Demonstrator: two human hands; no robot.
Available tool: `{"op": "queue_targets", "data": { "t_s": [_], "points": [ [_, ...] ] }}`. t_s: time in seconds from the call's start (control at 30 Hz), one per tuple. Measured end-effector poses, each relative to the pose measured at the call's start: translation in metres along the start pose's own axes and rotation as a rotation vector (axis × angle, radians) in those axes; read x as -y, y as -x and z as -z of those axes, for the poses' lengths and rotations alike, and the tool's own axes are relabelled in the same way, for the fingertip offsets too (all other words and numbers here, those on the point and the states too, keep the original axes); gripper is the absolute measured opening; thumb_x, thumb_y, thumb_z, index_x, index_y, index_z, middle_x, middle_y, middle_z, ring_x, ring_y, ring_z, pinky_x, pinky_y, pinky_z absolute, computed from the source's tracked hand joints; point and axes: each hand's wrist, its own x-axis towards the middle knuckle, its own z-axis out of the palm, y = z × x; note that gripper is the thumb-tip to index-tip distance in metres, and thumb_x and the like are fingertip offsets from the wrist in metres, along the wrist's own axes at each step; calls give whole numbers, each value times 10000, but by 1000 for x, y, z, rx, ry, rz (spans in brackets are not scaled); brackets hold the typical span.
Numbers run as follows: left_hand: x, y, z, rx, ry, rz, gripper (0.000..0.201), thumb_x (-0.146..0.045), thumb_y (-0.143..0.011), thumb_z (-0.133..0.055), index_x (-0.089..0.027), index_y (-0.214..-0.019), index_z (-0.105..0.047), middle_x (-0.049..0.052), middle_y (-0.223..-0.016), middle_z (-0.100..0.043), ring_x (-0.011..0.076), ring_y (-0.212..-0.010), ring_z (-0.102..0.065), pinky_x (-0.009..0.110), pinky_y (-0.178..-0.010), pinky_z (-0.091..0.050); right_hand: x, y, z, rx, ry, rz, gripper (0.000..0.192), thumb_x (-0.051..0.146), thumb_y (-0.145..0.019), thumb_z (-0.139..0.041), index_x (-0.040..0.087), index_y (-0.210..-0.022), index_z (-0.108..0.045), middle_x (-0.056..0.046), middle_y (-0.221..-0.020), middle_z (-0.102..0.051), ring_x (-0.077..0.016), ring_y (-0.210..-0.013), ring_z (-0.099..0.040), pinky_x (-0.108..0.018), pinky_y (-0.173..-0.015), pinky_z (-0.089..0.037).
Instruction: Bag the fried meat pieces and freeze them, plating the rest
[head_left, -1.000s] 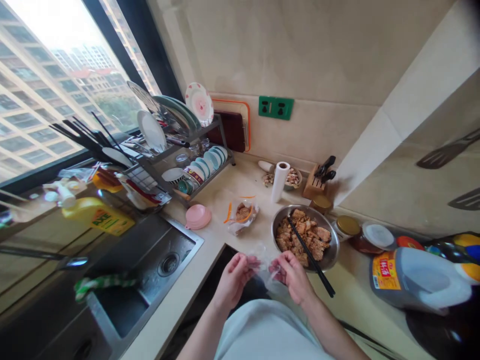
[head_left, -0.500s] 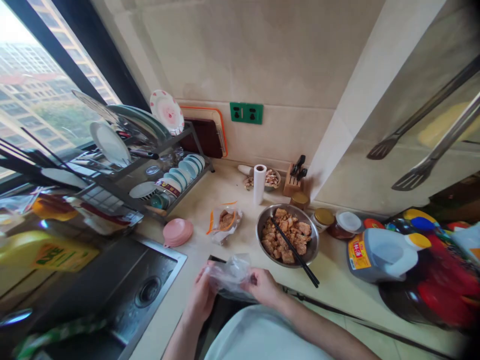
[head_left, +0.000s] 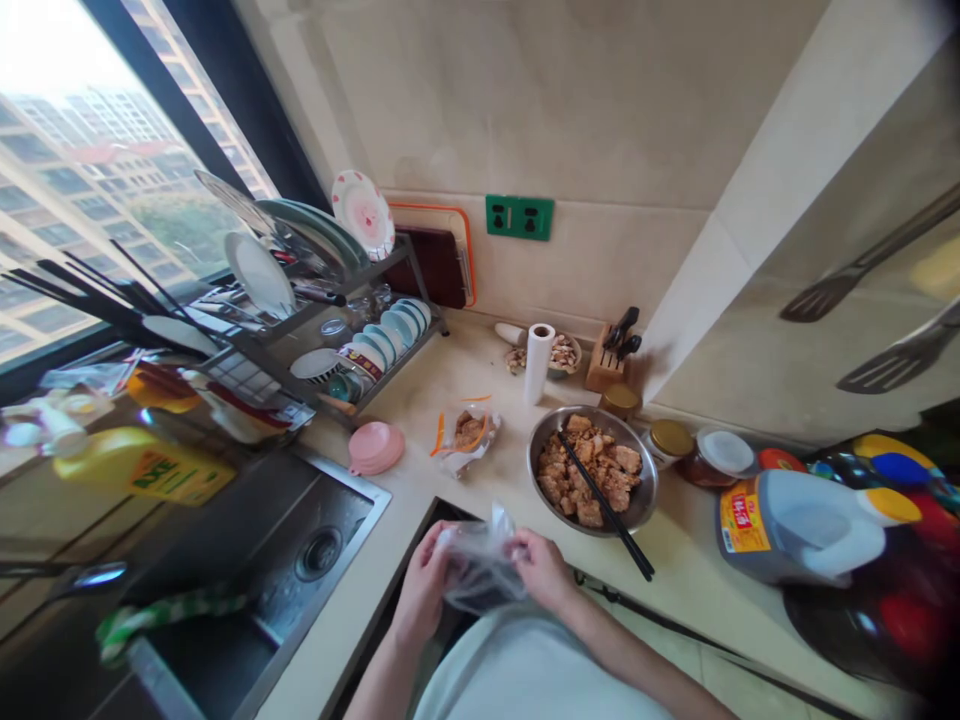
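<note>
Between my two hands a clear plastic bag (head_left: 484,570) is stretched, above an open drawer (head_left: 431,515) at the counter's front edge. My left hand (head_left: 426,575) pinches the bag's left side, and my right hand (head_left: 541,570) grips its right side near the top. Just beyond them on the counter stands a metal bowl (head_left: 536,485) of coated meat pieces (head_left: 592,465), with black chopsticks (head_left: 600,500) lying across its rim. A zip bag (head_left: 469,440) with an orange edge and brown coated pieces inside sits farther left.
A sink (head_left: 367,520) and pink dishes (head_left: 376,447) are to the left, below a dish rack (head_left: 390,265). A plastic wrap roll (head_left: 538,365), knife block (head_left: 607,360), jars (head_left: 670,440) and a large jug (head_left: 802,520) stand beyond and right of the bowl.
The view has swung left, so everything sits farther right. My hands have drawn the plastic bag out wider and lower, and the open drawer shows more.
</note>
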Motion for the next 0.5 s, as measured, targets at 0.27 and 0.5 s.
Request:
{"op": "queue_targets", "data": {
  "t_s": [0.27, 0.5],
  "points": [
    [-7, -4, 18, -100, -20, 107, 481, -570, -515, -839, -185, -663, -591, -82, -509, -419, 39, -410, -309, 171, -373, -188, 20, 23, 30, 51, -137, -97, 511, 458, -664, -712, 228, -1084, -534, -31, -964, -636, -151, -681, -602, -265, -577, -467],
    [22, -69, -14, -160, 341, 232, 304, -433, -771, -675, -160, -809, -547, -118, -466, -344, 24, -320, -243, 138, -320, -154, -46, 106, 130, -318, 318, 23, 305, 506, -808, -584, 202, -795, -582, 16, -600, -578, -167, -570, -586, -275, -569, -487]
  ]
}}
